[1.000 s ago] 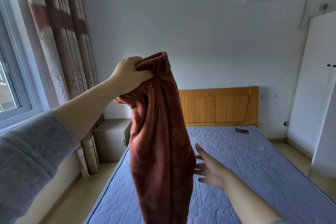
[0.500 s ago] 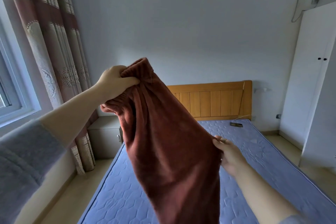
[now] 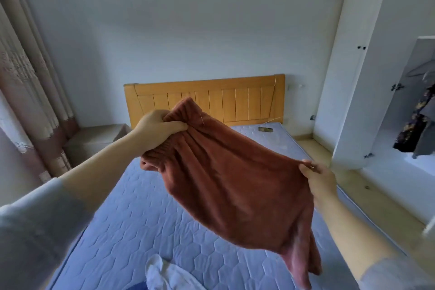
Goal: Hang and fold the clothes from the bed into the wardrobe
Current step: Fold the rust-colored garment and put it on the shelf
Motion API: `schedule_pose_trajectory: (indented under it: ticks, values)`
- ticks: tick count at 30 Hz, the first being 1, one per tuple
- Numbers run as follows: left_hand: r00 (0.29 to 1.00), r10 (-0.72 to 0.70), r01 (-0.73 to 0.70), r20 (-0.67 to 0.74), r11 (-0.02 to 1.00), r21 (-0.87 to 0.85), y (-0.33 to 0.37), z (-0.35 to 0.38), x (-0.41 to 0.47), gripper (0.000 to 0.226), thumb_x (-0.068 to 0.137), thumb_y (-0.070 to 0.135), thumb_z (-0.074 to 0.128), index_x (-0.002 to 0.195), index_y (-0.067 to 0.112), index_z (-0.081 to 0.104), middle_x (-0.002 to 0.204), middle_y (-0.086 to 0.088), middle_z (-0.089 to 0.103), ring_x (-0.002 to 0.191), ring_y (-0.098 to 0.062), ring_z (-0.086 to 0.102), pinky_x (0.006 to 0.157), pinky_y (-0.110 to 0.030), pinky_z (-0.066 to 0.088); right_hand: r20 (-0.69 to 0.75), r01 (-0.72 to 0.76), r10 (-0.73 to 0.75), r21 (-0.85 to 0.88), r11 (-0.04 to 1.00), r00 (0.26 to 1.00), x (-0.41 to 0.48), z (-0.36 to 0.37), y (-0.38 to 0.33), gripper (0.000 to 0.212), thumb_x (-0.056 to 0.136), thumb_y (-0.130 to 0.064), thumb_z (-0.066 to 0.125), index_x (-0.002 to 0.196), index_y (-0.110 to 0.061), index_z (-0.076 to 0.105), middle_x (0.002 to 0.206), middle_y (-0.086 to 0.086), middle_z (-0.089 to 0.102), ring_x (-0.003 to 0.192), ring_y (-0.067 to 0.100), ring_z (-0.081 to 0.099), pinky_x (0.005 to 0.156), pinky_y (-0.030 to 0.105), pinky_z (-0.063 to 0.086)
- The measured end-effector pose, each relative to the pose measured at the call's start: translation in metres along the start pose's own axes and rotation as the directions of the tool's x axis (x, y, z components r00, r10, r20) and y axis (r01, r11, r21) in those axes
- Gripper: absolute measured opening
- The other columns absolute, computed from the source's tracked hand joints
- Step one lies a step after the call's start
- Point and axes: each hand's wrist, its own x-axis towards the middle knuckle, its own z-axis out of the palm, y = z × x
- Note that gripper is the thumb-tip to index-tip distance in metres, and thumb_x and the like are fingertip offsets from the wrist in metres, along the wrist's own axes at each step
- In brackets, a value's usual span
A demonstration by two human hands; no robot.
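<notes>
A rust-brown fleece garment [image 3: 235,190] with a gathered waistband hangs in the air above the blue quilted mattress [image 3: 131,231]. My left hand [image 3: 157,133] grips the bunched waistband at the upper left. My right hand [image 3: 317,176] pinches the garment's right edge and holds it stretched out to the side. Its lower end droops toward the bottom right. A white garment [image 3: 164,275] lies on the mattress at the bottom edge of the view. The white wardrobe [image 3: 353,77] stands at the right with a door open, and a dark patterned garment [image 3: 414,125] hangs inside.
A wooden headboard [image 3: 235,101] backs the bed against the wall. A small dark object [image 3: 265,129] lies near the head of the mattress. A nightstand [image 3: 94,141] and a striped curtain [image 3: 30,77] are at the left. Wooden floor [image 3: 376,195] runs between bed and wardrobe.
My right hand reached to the garment and took hold of its right edge, then pulled it sideways. My left hand lowered with the waistband. The view swung right, revealing the open wardrobe.
</notes>
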Motion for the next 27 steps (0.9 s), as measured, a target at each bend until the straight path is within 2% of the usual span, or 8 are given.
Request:
schedule_pose_trajectory:
  ticks: [3, 8, 13, 16, 19, 21, 23, 27]
  values:
    - [0.998, -0.046, 0.047, 0.039, 0.999, -0.026, -0.011, 0.031, -0.010, 0.014, 0.077, 0.036, 0.074, 0.079, 0.022, 0.072, 0.078, 0.001, 0.073, 0.076, -0.018, 0.068, 0.072, -0.031, 0.055, -0.028, 0.031, -0.036, -0.167, 0.986, 0.999, 0.010, -0.017, 0.019, 0.015, 0.086, -0.013, 0.072, 0.100, -0.016, 0.070, 0.107, 0.011, 0.069, 0.104, 0.031, 0.064, 0.095, 0.044, 0.049]
    - [0.978, -0.206, 0.208, 0.042, 0.976, -0.058, -0.061, 0.040, -0.037, 0.013, 0.076, 0.034, 0.075, 0.081, 0.022, 0.073, 0.079, 0.002, 0.074, 0.077, -0.015, 0.069, 0.071, -0.028, 0.055, 0.082, 0.085, -0.054, -0.452, 0.888, 0.995, 0.011, 0.008, 0.053, 0.012, 0.086, -0.018, 0.071, 0.097, -0.013, 0.072, 0.093, 0.005, 0.069, 0.089, 0.024, 0.064, 0.077, 0.032, 0.045]
    - [0.916, -0.401, 0.400, -0.019, 0.915, -0.050, -0.141, 0.008, -0.081, 0.022, 0.074, 0.037, 0.075, 0.084, 0.018, 0.074, 0.083, -0.003, 0.075, 0.083, -0.019, 0.069, 0.081, -0.036, 0.056, 0.249, 0.054, 0.097, -0.536, 0.842, 0.964, -0.021, 0.086, 0.102, 0.009, 0.089, -0.013, 0.065, 0.097, -0.013, 0.068, 0.087, 0.007, 0.067, 0.052, 0.018, 0.062, 0.052, 0.021, 0.049]
    - [0.855, -0.518, 0.514, -0.026, 0.853, -0.087, -0.196, -0.017, -0.120, 0.035, 0.063, 0.043, 0.073, 0.086, 0.017, 0.074, 0.085, -0.005, 0.075, 0.084, -0.022, 0.070, 0.083, -0.039, 0.056, 0.329, 0.037, 0.192, -0.579, 0.815, 0.925, -0.053, 0.142, 0.139, 0.007, 0.089, -0.010, 0.064, 0.094, -0.012, 0.068, 0.089, 0.008, 0.067, 0.051, 0.019, 0.060, 0.061, 0.034, 0.056]
    - [0.777, -0.627, 0.617, -0.055, 0.777, -0.128, -0.257, -0.043, -0.165, 0.037, 0.058, 0.044, 0.068, 0.082, 0.017, 0.073, 0.082, -0.004, 0.075, 0.082, -0.022, 0.070, 0.081, -0.037, 0.056, 0.419, 0.095, 0.251, -0.649, 0.755, 0.873, -0.097, 0.200, 0.176, 0.006, 0.089, -0.010, 0.064, 0.094, -0.010, 0.067, 0.086, 0.008, 0.068, 0.050, 0.016, 0.061, 0.053, 0.028, 0.056]
    - [0.719, -0.691, 0.676, -0.077, 0.721, -0.153, -0.301, -0.063, -0.195, 0.035, 0.057, 0.045, 0.067, 0.078, 0.017, 0.071, 0.081, -0.004, 0.074, 0.081, -0.022, 0.069, 0.079, -0.036, 0.055, 0.488, 0.160, 0.287, -0.688, 0.708, 0.824, -0.132, 0.240, 0.201, 0.003, 0.088, -0.011, 0.063, 0.091, -0.012, 0.065, 0.086, 0.010, 0.069, 0.053, 0.019, 0.062, 0.063, 0.035, 0.058]
    - [0.660, -0.746, 0.728, -0.087, 0.664, -0.170, -0.343, -0.083, -0.224, 0.038, 0.055, 0.046, 0.065, 0.078, 0.016, 0.070, 0.080, -0.003, 0.073, 0.080, -0.021, 0.068, 0.075, -0.034, 0.054, 0.544, 0.214, 0.332, -0.712, 0.669, 0.770, -0.168, 0.279, 0.226, 0.003, 0.088, -0.011, 0.062, 0.088, -0.014, 0.063, 0.090, 0.014, 0.071, 0.061, 0.025, 0.066, 0.076, 0.045, 0.058]
    - [0.532, -0.841, 0.816, -0.103, 0.541, -0.204, -0.426, -0.117, -0.283, 0.041, 0.055, 0.045, 0.062, 0.082, 0.016, 0.069, 0.081, -0.003, 0.072, 0.080, -0.021, 0.067, 0.075, -0.034, 0.053, 0.624, 0.338, 0.409, -0.741, 0.580, 0.666, -0.243, 0.354, 0.277, 0.005, 0.088, -0.015, 0.062, 0.093, -0.014, 0.064, 0.101, 0.013, 0.070, 0.091, 0.036, 0.068, 0.088, 0.046, 0.054]
